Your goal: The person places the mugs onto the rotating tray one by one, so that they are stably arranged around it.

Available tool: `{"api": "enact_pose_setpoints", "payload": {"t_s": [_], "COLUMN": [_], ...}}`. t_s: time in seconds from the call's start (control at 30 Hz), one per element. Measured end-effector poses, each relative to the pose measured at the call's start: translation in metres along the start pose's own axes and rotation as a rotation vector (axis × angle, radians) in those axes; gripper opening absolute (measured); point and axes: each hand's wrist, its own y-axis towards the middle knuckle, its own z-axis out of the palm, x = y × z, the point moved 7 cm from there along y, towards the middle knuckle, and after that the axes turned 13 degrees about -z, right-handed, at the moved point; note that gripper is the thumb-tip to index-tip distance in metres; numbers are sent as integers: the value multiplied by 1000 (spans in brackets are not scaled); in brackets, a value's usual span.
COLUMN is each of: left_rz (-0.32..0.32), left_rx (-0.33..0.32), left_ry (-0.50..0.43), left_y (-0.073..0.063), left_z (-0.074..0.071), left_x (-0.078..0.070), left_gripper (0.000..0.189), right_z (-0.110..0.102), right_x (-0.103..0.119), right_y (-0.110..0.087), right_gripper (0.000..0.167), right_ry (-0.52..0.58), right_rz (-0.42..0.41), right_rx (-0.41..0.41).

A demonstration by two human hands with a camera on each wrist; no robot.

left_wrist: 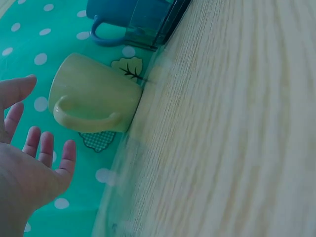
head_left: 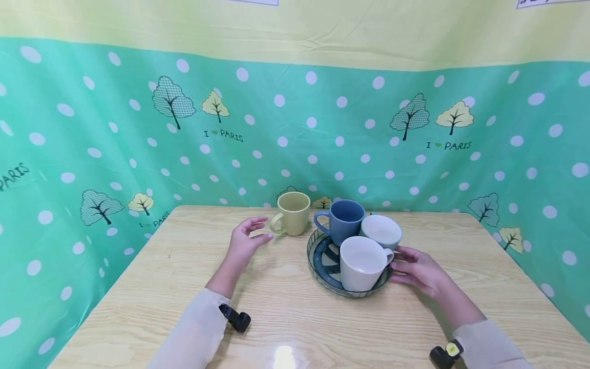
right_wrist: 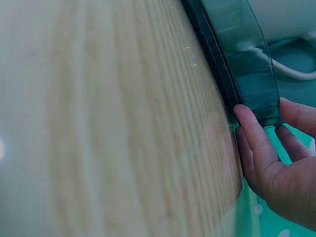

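My left hand point(head_left: 246, 242) is held with fingers spread beside a yellow mug point(head_left: 295, 212), just left of its handle, holding nothing. In the left wrist view this mug point(left_wrist: 96, 94) stands upright on the table, a gap between it and my fingertips. My right hand point(head_left: 423, 270) rests its fingertips on the right side of a round, clear dark-based tray point(head_left: 322, 277). Up close, the right wrist view has fingers point(right_wrist: 259, 140) at the tray's base and rim. The tray bears a blue mug point(head_left: 344, 223), a white mug point(head_left: 361, 261) and another white-lined mug point(head_left: 381, 230).
The wooden table point(head_left: 286, 318) holds the tray right of centre, with the yellow mug to its left near the back edge. A green dotted cloth point(head_left: 313, 138) hangs behind and at both sides. The white mug's handle points toward my right hand.
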Motion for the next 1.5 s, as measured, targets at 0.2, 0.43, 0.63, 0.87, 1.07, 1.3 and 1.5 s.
{"api": "enact_pose_setpoints", "payload": {"t_s": [0.2, 0.43, 0.63, 0.87, 1.07, 1.3, 1.5], "left_rz": [-27, -68, -100, -127, -105, -22, 6], "left_rx": [24, 34, 21, 5, -48, -129, -162], "left_ry": [3, 20, 48, 36, -1, -28, -15], "left_y": [13, 24, 29, 37, 42, 43, 44], "left_z": [3, 7, 11, 12, 11, 10, 11], "left_x": [7, 14, 15, 23, 24, 20, 21], "left_gripper": [63, 65, 62, 53, 44, 40, 38], "right_z": [2, 4, 2, 4, 5, 5, 5], "right_x": [1, 0, -1, -1, -1, -1, -1], "right_y": [-3, -5, -7, -10, -10, -10, -11], "right_gripper": [77, 77, 79, 77, 78, 78, 77], "right_ry": [8, 4, 12, 3, 12, 16, 19], "right_rz": [-1, -9, -2, 6, 14, 27, 28], "right_rx": [-15, -20, -9, -36, -57, -64, -63]}}
